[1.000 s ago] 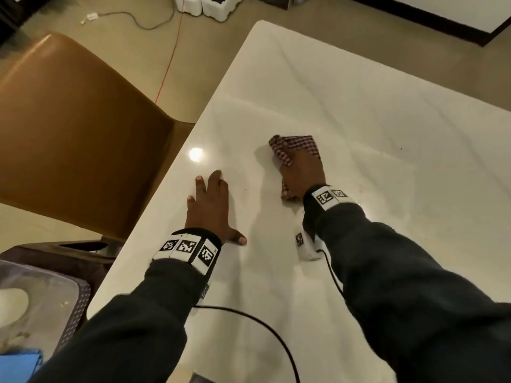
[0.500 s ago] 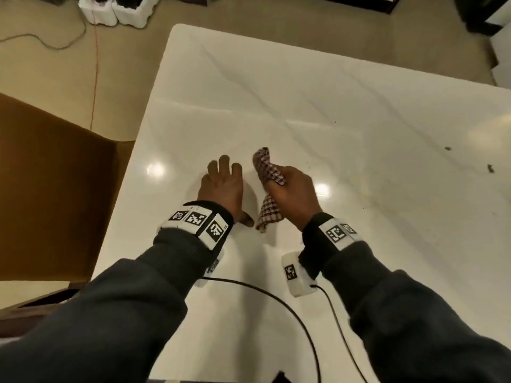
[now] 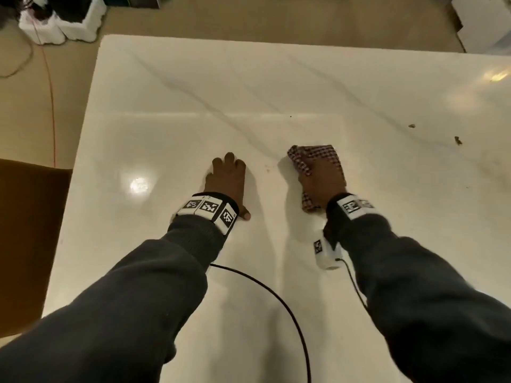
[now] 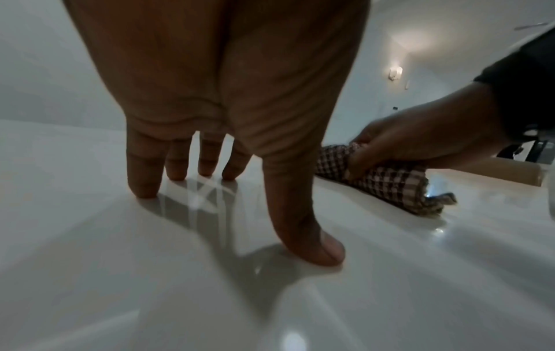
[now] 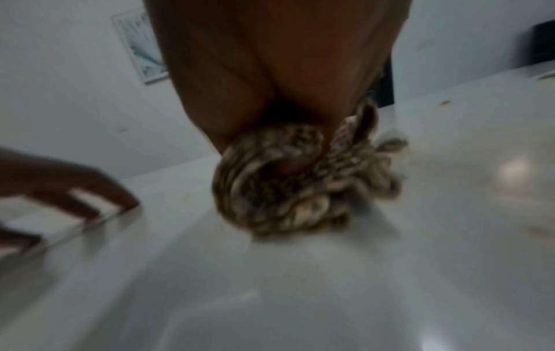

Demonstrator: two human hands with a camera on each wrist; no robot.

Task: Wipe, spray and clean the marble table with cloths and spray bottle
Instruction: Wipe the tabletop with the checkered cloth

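— Report the hands.
— I see the left hand (image 3: 226,181) spread flat, fingertips (image 4: 141,187) on the marble counter (image 3: 276,87). The right hand (image 3: 322,181) grips the checked cloth (image 3: 301,161), bunched against the counter.
— Location?
— At 3 o'clock of the left hand, apart. Crumbs (image 3: 457,140) at 2 o'clock.

the head view is warm and dim yet fairly sharp, with bright round glare spots on the glossy desk (image 3: 171,111) and soft shadows left of both arms, and straight edges bow toward the corners. the left wrist view is cooler and greyer, lit from a wall lamp (image 4: 396,72) at the upper right, with the left hand (image 4: 216,78) dark and close, casting a streaked shadow. the right wrist view is heavily smeared by motion blur, so the checked cloth (image 5: 288,180) loses its pattern.
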